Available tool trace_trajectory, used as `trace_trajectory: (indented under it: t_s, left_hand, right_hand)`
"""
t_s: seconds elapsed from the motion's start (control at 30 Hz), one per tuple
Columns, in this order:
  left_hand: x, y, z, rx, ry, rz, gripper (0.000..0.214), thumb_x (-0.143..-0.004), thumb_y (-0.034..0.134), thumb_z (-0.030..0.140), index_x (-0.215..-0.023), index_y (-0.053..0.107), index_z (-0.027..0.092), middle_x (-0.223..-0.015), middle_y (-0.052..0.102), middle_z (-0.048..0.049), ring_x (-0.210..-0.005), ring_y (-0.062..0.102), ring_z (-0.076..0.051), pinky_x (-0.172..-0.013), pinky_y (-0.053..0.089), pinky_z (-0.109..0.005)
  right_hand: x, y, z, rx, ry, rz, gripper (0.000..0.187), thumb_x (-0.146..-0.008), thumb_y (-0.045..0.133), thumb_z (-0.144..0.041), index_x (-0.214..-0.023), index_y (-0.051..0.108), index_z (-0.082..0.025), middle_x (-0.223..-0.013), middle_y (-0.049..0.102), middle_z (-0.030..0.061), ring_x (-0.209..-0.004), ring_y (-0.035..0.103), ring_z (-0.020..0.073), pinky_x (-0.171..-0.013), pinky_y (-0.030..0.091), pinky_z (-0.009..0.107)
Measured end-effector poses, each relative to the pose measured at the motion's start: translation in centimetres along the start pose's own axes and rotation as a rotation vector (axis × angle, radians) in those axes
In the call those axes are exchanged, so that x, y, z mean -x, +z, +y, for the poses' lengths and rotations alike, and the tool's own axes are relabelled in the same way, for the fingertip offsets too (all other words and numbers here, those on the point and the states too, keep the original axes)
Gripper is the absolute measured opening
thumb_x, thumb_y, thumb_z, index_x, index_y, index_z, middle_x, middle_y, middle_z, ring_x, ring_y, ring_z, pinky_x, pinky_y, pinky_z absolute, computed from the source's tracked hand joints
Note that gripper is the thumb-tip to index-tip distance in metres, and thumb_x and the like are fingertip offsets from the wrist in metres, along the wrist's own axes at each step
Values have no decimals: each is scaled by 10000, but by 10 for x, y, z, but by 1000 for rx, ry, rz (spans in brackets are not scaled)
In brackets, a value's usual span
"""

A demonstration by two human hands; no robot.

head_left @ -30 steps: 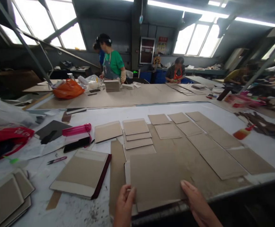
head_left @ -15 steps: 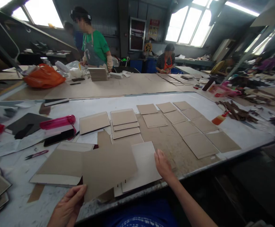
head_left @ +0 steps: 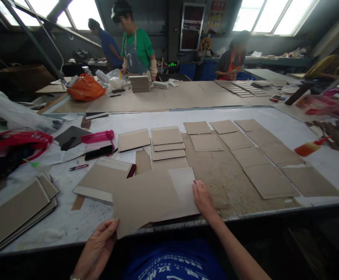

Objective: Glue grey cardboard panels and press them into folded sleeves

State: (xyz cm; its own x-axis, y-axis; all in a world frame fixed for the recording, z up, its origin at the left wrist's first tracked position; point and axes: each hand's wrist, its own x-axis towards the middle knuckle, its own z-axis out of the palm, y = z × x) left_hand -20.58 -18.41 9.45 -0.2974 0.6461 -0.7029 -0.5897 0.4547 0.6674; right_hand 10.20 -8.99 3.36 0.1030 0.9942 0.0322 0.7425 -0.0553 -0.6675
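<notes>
A large brown cardboard sheet (head_left: pixel 146 196) lies at the near edge of the table. My left hand (head_left: pixel 99 243) pinches its near-left corner, fingers closed on it. My right hand (head_left: pixel 202 199) rests with fingers flat on the right edge of a white sheet (head_left: pixel 183 184) that pokes out from under the brown one. Left of them lies a board cover with a dark red spine (head_left: pixel 105 179).
Rows of brown card pieces (head_left: pixel 262 159) cover the table's right half. Stacked boards (head_left: pixel 14 210) sit at the near left. Pink bottle (head_left: pixel 97 137), black phone (head_left: pixel 98 152), scissors (head_left: pixel 78 167), red bag (head_left: pixel 17 140), orange glue bottle (head_left: pixel 311 147). People work at the far table (head_left: pixel 172 99).
The brown sheet has slid right and now covers most of the white sheet. My left hand moved right with it; my right hand stayed on the white sheet's edge.
</notes>
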Motion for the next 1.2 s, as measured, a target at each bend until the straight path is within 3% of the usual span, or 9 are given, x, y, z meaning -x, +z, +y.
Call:
trace_trajectory:
  t_s: [0.07,0.13,0.2,0.33,0.5,0.77,0.9,1.03,1.2]
  left_hand:
    - [-2,14,-10,-58,-7,-85,271,-408,796,201,-615,633,138,-594,631,20,-604,571,-91,-593,483,-176]
    - [-6,27,-17,-126,-5,-153,278,-418,797,256,-602,626,136,-559,600,28,-566,539,-84,-553,451,-184]
    - [-12,37,-24,-207,21,-200,286,-431,788,297,-593,619,133,-538,573,33,-524,492,-69,-512,403,-186]
    - [-24,52,-34,-441,164,-259,306,-491,723,395,-579,579,139,-480,491,57,-470,397,-59,-481,331,-202]
    - [-47,65,-45,-723,284,-282,339,-535,613,499,-546,499,180,-439,417,73,-457,370,-81,-471,297,-222]
    - [-64,69,-53,-762,376,-264,395,-506,573,570,-486,447,197,-423,397,64,-443,361,-96,-449,289,-238]
    - [-64,70,-53,-738,370,-266,436,-493,556,619,-503,430,201,-418,374,73,-426,340,-89,-432,280,-233]
    - [-63,69,-52,-733,342,-257,435,-518,554,616,-564,452,195,-436,359,85,-428,320,-78,-434,266,-223]
    - [-64,68,-55,-771,341,-246,372,-552,566,551,-559,463,193,-437,403,73,-453,364,-85,-473,301,-226]
  right_hand:
    - [6,-15,-9,-136,-45,-119,407,-863,232,-381,-874,572,-158,-903,621,118,-879,554,209,-809,420,324]
    - [13,-29,-15,-226,-33,-226,372,-859,258,-414,-730,530,-196,-708,584,38,-693,540,165,-658,430,273]
    - [20,-39,-16,-225,-5,-226,323,-841,314,-426,-672,479,-206,-631,525,-2,-627,499,145,-599,398,251]
    - [26,-46,-4,-82,54,-213,248,-810,375,-427,-689,429,-216,-617,494,-20,-599,471,142,-576,357,251]
    - [19,-34,17,102,85,-217,215,-798,375,-405,-675,374,-229,-634,503,-1,-614,473,158,-580,345,266]
    - [13,-19,28,91,107,-235,226,-803,326,-417,-684,373,-230,-643,523,15,-624,495,174,-597,348,286]
    - [9,-26,27,30,68,-241,233,-803,329,-429,-681,357,-233,-636,497,-3,-621,477,164,-606,356,285]
    - [6,-38,19,8,23,-338,195,-800,374,-394,-698,348,-230,-634,460,-28,-613,456,142,-598,358,268]
    - [4,-38,16,33,83,-392,172,-782,433,-352,-727,330,-226,-635,434,-38,-596,445,132,-567,351,255]
